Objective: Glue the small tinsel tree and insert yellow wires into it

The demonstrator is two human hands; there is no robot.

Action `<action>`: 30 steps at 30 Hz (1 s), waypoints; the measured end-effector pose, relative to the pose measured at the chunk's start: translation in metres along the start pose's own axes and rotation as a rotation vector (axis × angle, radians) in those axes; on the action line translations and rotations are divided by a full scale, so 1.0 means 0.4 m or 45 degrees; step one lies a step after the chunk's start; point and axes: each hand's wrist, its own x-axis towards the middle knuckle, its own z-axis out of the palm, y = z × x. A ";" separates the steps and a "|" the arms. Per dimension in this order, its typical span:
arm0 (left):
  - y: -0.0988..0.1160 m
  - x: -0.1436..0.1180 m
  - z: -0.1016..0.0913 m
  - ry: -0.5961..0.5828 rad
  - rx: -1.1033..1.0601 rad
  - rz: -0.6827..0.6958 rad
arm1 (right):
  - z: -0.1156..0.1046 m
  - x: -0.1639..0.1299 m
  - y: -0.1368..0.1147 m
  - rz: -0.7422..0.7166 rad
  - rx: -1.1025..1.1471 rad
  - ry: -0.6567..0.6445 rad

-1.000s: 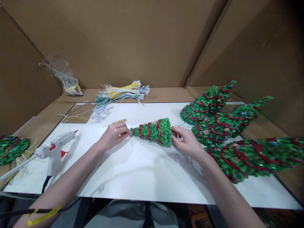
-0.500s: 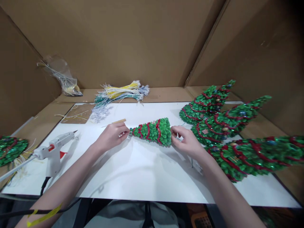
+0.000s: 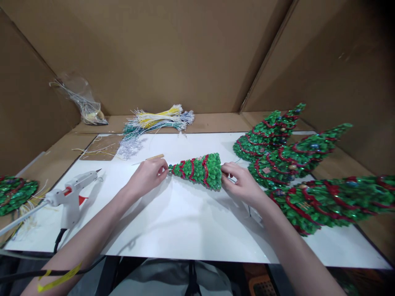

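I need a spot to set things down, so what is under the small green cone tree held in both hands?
Under the small tree lies the bare white board with its shadow. The strip directly beneath it is hidden.

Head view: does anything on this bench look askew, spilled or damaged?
Nothing looks damaged. The small tree lies sideways between the left hand at its tip and the right hand at its base. Loose wire strands stray beside the glue gun, away from the wire bundle.

Left-edge tree [image 3: 14, 194] cropped; cone tree [image 3: 199, 170] base hidden.
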 end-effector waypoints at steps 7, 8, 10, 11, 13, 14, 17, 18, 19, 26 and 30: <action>-0.006 -0.004 0.008 0.024 0.080 0.043 | 0.001 0.000 -0.006 0.012 0.013 0.004; -0.007 -0.005 0.009 0.022 0.087 0.048 | 0.003 0.000 -0.005 0.011 0.012 0.003; -0.007 -0.005 0.010 0.019 0.093 0.055 | 0.005 0.000 -0.004 0.018 0.013 0.000; -0.007 -0.005 0.010 0.020 0.092 0.059 | 0.007 0.001 -0.003 0.024 0.013 -0.005; -0.007 -0.004 0.010 0.026 0.080 0.075 | 0.009 0.002 -0.001 0.033 0.017 -0.001; -0.006 -0.003 0.010 0.034 0.071 0.085 | 0.010 0.003 -0.001 0.036 0.020 0.010; -0.002 0.002 0.008 0.062 0.035 0.118 | 0.012 0.005 -0.001 0.030 0.032 0.045; -0.001 0.004 0.008 0.067 0.024 0.124 | 0.013 0.006 -0.001 0.026 0.034 0.053; 0.001 0.006 0.007 0.065 0.018 0.125 | 0.013 0.006 -0.001 0.019 0.037 0.052; 0.006 0.017 0.013 0.021 -0.073 -0.053 | 0.017 0.005 -0.006 0.000 0.132 0.029; -0.002 0.020 0.017 0.041 -0.128 -0.073 | 0.016 0.004 -0.014 0.054 0.231 0.014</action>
